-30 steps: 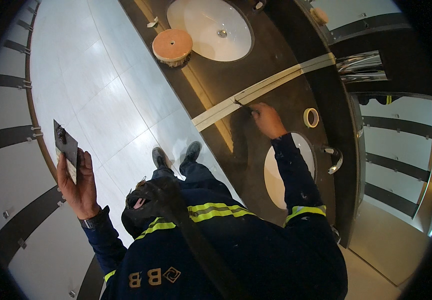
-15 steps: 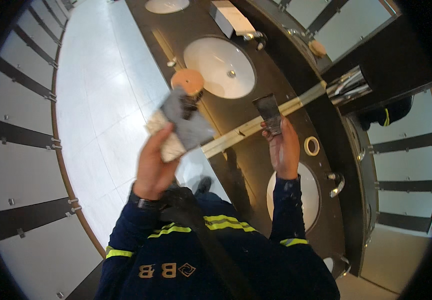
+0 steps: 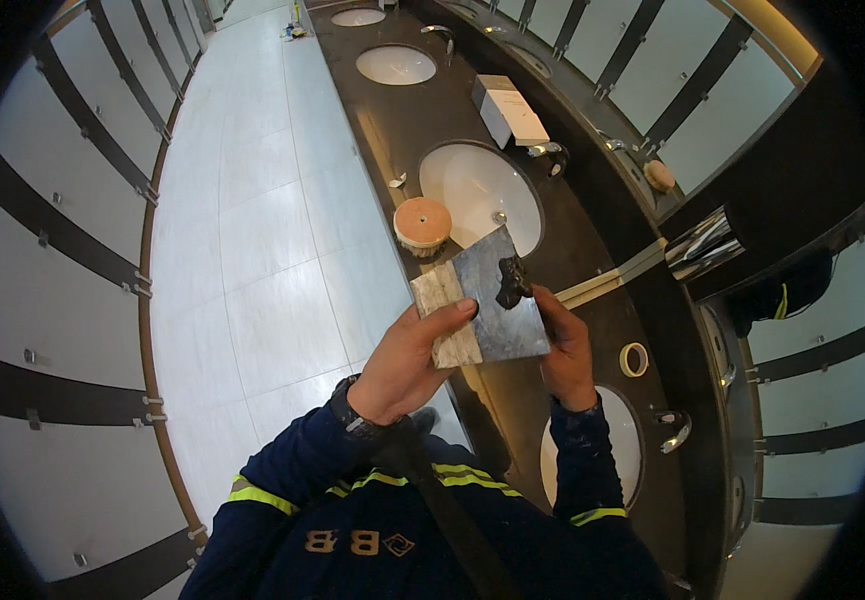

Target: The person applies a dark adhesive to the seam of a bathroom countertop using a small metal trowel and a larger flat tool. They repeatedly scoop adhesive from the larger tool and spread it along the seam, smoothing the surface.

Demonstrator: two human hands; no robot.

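My left hand (image 3: 401, 368) is closed on a wide putty knife (image 3: 503, 335), thumb on top where the pale, wood-like grip meets the grey metal blade. A lump of dark, wet-looking paste (image 3: 514, 283) sits on the blade. At the blade's right edge is my right hand (image 3: 570, 352), its fingers curled and partly behind the blade. The small dark scraper it held a moment ago is hidden behind the putty knife. Just beyond the left hand, a round brush with an orange-tan disc top (image 3: 423, 222) stands on the dark counter's front edge.
Across the dark counter (image 3: 593, 230) runs a pale strip of tape (image 3: 613, 285). White sinks (image 3: 468, 185) with chrome taps (image 3: 675, 432) are set in it. A tape roll (image 3: 634, 360) and a white box (image 3: 510, 110) lie there. Stall doors line the left; mirrors, the right.
My hands have come together, the left moving right with the putty knife and the right meeting its blade edge. The small dark scraper has gone out of sight. The view has shifted.
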